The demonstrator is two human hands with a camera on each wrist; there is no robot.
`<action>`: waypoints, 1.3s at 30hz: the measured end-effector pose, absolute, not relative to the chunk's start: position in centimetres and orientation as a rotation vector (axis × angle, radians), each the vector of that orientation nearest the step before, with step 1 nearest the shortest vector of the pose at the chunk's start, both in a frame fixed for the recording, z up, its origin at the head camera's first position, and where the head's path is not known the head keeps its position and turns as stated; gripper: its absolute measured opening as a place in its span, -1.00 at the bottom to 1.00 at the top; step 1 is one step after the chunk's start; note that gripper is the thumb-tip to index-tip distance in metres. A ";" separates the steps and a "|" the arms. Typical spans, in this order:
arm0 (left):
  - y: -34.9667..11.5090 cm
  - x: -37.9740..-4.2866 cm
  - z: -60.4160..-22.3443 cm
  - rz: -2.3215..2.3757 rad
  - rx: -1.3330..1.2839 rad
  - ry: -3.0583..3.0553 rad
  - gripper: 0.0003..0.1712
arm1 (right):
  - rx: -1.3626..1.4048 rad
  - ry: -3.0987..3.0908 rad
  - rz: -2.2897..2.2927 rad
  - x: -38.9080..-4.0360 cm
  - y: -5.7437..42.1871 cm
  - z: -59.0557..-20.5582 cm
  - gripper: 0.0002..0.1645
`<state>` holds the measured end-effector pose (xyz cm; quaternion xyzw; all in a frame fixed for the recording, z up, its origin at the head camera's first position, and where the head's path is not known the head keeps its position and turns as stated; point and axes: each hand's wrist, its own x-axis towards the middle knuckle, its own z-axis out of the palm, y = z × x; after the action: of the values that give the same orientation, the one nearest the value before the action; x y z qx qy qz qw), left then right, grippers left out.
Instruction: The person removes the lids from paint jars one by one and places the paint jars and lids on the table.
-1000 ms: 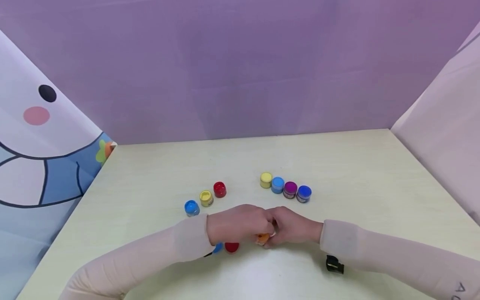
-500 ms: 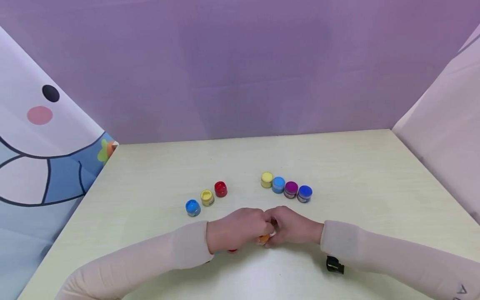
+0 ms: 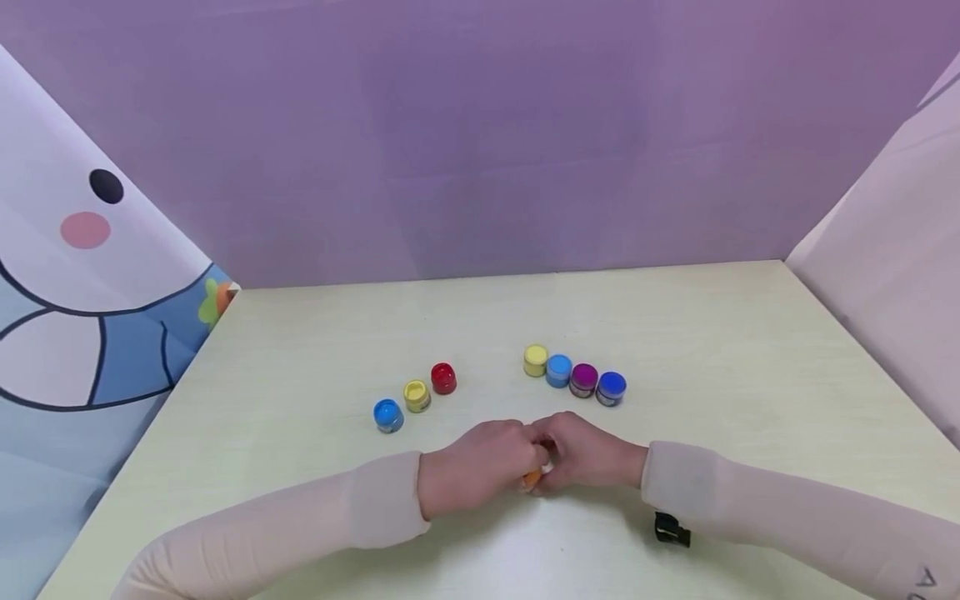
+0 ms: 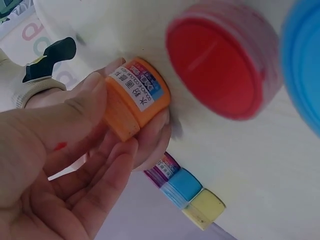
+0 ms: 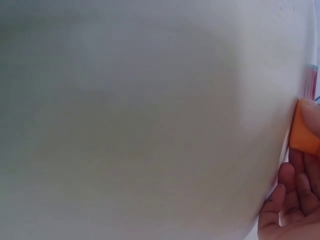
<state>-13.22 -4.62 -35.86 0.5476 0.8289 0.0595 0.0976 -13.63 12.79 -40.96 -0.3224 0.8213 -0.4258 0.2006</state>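
Observation:
Both hands meet over the near middle of the table around a small orange paint jar (image 4: 137,95). My left hand (image 3: 480,467) curls its thumb and fingers round the ribbed orange lid (image 4: 119,114), as the left wrist view shows. From the other side, my right hand (image 3: 592,454) grips the labelled body of the jar. Only a sliver of orange shows between the hands in the head view. At the right wrist view's edge, a thumb presses on the orange jar. Close to the left wrist camera are a red round piece (image 4: 215,65) and a light blue one (image 4: 304,65), hidden in the head view.
Farther back on the pale table (image 3: 315,342) stand blue (image 3: 387,416), yellow (image 3: 417,396) and red (image 3: 443,378) jars in a slanted row. To their right is another row: yellow (image 3: 536,360), light blue (image 3: 558,371), purple (image 3: 583,380) and dark blue (image 3: 611,389).
My left hand and forearm have lowered slightly toward me and now cover the red and blue pieces seen earlier. Less of the orange jar shows. The right hand has barely moved.

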 end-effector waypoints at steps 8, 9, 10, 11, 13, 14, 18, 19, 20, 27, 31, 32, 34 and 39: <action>-4.5 -12.3 -35.9 -0.061 1.622 2.564 -0.88 | -0.893 2.331 -1.173 -13.5 12.8 -40.9 -0.60; -4.5 -12.1 -36.0 -0.090 1.619 2.582 -0.88 | -0.895 2.332 -1.175 -13.5 12.8 -40.9 -0.60; -4.4 -12.0 -35.9 -0.110 1.612 2.597 -0.88 | -0.896 2.336 -1.174 -13.5 12.8 -40.9 -0.60; -4.4 -11.8 -35.9 -0.133 1.605 2.613 -0.88 | -0.900 2.339 -1.173 -13.4 12.8 -41.0 -0.61; -4.4 -11.5 -35.9 -0.173 1.593 2.635 -0.88 | -0.905 2.344 -1.174 -13.4 12.8 -41.0 -0.62; -4.3 -11.4 -35.8 -0.187 1.586 2.641 -0.87 | -0.911 2.347 -1.174 -13.4 12.9 -41.0 -0.63; -4.3 -11.4 -35.6 -0.202 1.606 2.632 -0.85 | -0.918 2.352 -1.168 -13.4 13.0 -40.9 -0.63; -4.3 -11.6 -35.6 -0.188 1.621 2.618 -0.85 | -0.921 2.352 -1.163 -13.5 13.0 -40.9 -0.63; -4.4 -11.8 -35.6 -0.162 1.634 2.601 -0.86 | -0.920 2.346 -1.161 -13.5 13.0 -40.9 -0.62; -4.4 -13.2 -35.8 0.040 1.687 2.449 -0.93 | -0.885 2.318 -1.128 -13.8 12.9 -40.8 -0.63; -4.6 -13.6 -35.7 0.040 1.753 2.405 -0.93 | -0.856 2.296 -1.151 -13.7 12.8 -40.8 -0.63; -4.7 -13.7 -35.7 0.029 1.779 2.396 -0.93 | -0.853 2.285 -1.162 -13.7 12.8 -40.8 -0.63; -4.8 -13.8 -35.6 0.015 1.818 2.380 -0.92 | -0.843 2.270 -1.177 -13.6 12.7 -40.7 -0.63; -4.9 -14.3 -35.4 -0.036 1.902 2.342 -0.88 | -0.833 2.229 -1.212 -13.7 12.6 -40.5 -0.62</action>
<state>-14.30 -4.88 -35.43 0.6292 0.7746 -0.0120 0.0621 -13.65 12.64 -40.53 -0.3032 0.8117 -0.4413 0.2335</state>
